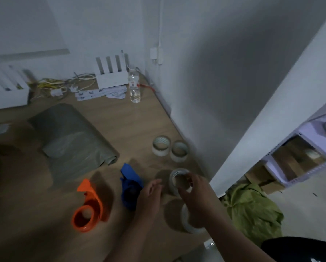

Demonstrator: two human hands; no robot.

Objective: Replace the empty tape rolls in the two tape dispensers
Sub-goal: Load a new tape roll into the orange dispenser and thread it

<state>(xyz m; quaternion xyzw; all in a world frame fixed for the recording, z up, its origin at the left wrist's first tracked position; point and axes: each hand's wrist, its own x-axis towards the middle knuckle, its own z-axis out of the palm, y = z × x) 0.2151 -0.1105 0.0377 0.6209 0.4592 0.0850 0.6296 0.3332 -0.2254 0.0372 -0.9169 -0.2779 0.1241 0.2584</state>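
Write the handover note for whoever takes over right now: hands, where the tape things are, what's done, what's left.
Right hand: gripping a tape roll, near the table's right edge.
Left hand: open, empty, beside the blue dispenser.
Orange dispenser: lying on the table to the left, untouched.
Another roll sits under the right forearm; two thin-looking rolls stand further back by the wall.
Done: neither dispenser visibly has a fresh roll, though the image is blurry.
Left: load both dispensers.

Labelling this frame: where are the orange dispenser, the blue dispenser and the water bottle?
orange dispenser (88, 208): head view, on its body.
blue dispenser (130, 183): head view, on its body.
water bottle (134, 86): head view, mid-body.
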